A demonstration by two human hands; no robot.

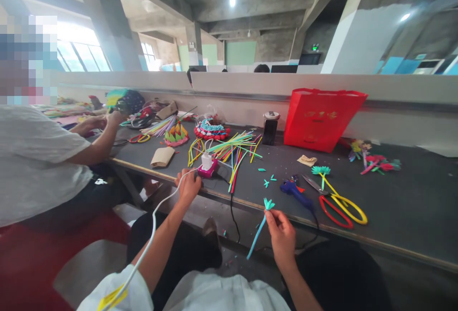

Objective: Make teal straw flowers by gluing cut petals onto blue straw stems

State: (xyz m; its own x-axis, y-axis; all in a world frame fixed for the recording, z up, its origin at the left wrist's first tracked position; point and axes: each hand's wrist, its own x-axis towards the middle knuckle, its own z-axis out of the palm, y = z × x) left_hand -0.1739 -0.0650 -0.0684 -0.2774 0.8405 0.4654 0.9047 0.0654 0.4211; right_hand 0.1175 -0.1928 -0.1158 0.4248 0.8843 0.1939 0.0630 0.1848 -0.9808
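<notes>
My right hand [282, 234] pinches a small pipe-cleaner flower [268, 204] just below its green petals. Its blue stem slants down to the left, past the table's front edge. My left hand [189, 186] is at the edge with curled fingers, beside a pink power strip [208, 170] bearing a white plug [206, 160]. A dark bit shows by its fingertips; whatever they grip is hidden. Short green pieces [266, 183] lie beyond the flower. To the right are a blue glue gun [296, 192], scissors [339, 206] with red and yellow handles, and a green flower head [321, 171].
Loose coloured pipe cleaners [236, 146] spread across the table's middle. Behind stand a phone [269, 132] and a red bag [322, 120]. Finished flowers [381, 163] lie far right. A white cable [154, 225] crosses my left arm. Another person [39, 158] works at left.
</notes>
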